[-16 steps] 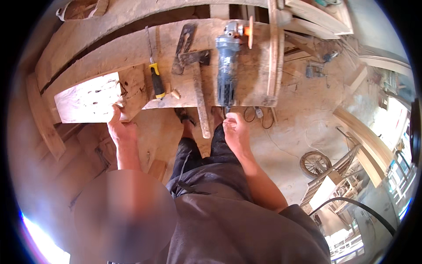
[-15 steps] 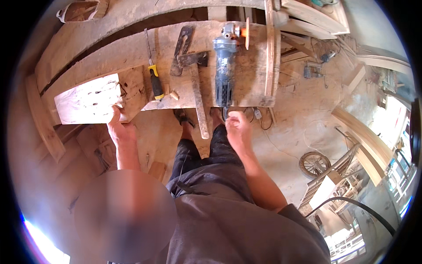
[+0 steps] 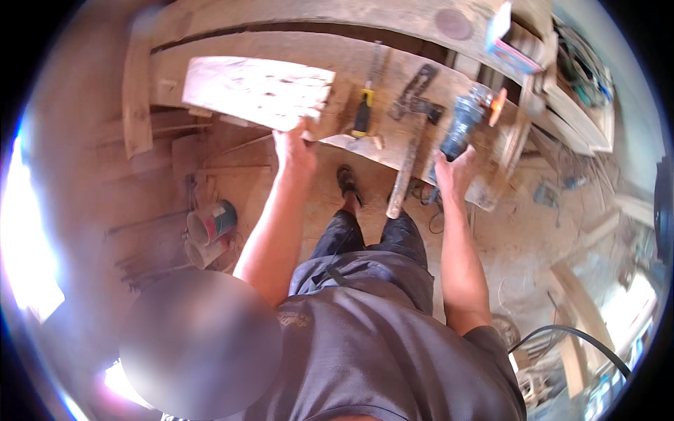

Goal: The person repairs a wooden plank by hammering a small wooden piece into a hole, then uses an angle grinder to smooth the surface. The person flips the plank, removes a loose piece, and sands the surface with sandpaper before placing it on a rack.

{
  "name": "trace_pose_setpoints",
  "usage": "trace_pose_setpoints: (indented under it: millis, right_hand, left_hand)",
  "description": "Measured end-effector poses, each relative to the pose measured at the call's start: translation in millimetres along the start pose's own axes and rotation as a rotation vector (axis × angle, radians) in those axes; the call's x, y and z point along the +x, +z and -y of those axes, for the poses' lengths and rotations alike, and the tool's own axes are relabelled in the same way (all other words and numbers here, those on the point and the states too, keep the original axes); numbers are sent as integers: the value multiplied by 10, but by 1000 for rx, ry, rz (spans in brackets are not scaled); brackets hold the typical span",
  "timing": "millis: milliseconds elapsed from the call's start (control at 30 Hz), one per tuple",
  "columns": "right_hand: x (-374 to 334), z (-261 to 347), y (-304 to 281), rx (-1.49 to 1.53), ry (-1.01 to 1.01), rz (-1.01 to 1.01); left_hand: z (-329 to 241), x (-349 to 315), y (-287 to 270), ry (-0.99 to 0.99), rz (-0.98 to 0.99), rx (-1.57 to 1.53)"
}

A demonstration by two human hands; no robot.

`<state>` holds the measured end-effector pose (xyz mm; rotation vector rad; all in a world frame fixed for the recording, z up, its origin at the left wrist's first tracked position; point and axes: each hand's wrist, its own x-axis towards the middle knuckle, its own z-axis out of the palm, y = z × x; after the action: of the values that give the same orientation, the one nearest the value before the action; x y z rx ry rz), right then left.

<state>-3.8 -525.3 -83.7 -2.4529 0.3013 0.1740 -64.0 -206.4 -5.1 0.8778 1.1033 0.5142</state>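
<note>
Plainly, in the head view, we see the wooden board (image 3: 256, 91) over the left part of the workbench (image 3: 309, 45), its long axis running left to right and its right end dipping slightly toward the person. The angle grinder (image 3: 460, 123) lies obliquely at the bench's right, its head pointing away and rightward, its orange disc (image 3: 498, 107) nearly edge-on. We note the left hand (image 3: 295, 151) pinching the board's near right corner, thumb at the edge, other fingers largely hidden. The right hand (image 3: 455, 172) closes about the grinder's rear end, thumb and fingers on opposite sides. Between the hands lie a hammer (image 3: 414, 140) and a yellow-and-black-handled tool (image 3: 362, 116). We find a faint print on the shirt (image 3: 337, 330), too blurred to read.
</note>
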Motion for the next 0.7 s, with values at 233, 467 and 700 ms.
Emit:
trace_pose_setpoints:
  millis: [233, 467, 700]
  right_hand:
    - [73, 275, -58, -181, 62, 103]
    - [140, 298, -20, -262, 108, 125]
    - [116, 326, 70, -291, 100, 11]
  left_hand:
    - [74, -493, -498, -333, 108, 114]
    - [53, -763, -808, -416, 159, 291]
    - [45, -708, -1066, -393, 216, 358]
